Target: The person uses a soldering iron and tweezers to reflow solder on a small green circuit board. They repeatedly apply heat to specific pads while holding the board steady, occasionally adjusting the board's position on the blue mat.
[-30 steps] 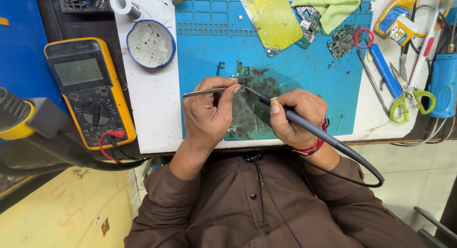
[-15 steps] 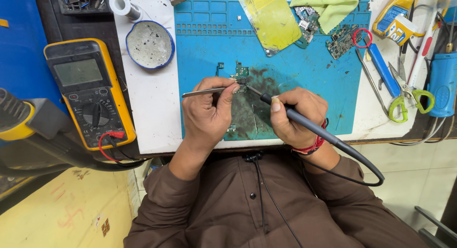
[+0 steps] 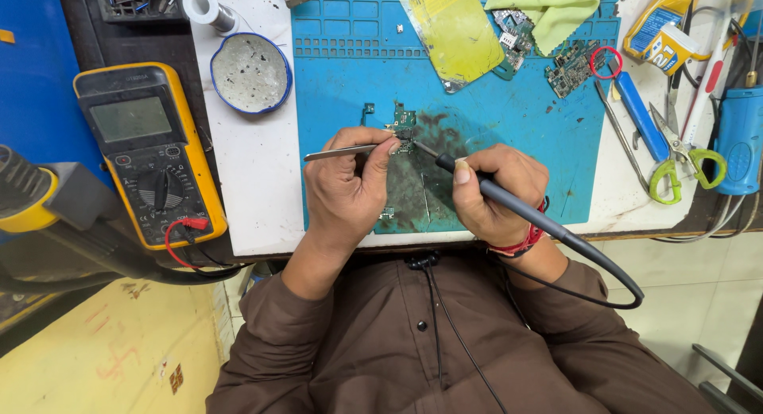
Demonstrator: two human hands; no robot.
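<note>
Almost nothing has shifted since the earlier frames: both hands keep the same pose over the blue mat (image 3: pixel 334 72) on the white worktop (image 3: pixel 254 176). The left hand (image 3: pixel 346 187) is closed around a pair of metal tweezers (image 3: pixel 342 152), whose tips meet the small green circuit board (image 3: pixel 404 126) lying near the middle of the mat, above a dark smudged patch. The right hand (image 3: pixel 493 193) grips a black soldering iron (image 3: pixel 509 203) like a pen, its tip angled up-left to the board's lower edge, just beside the tweezers; its cable loops off to the right. A yellow multimeter (image 3: pixel 147 156) lies well to the left, and a round blue tin (image 3: pixel 251 72) sits above the left hand.
</note>
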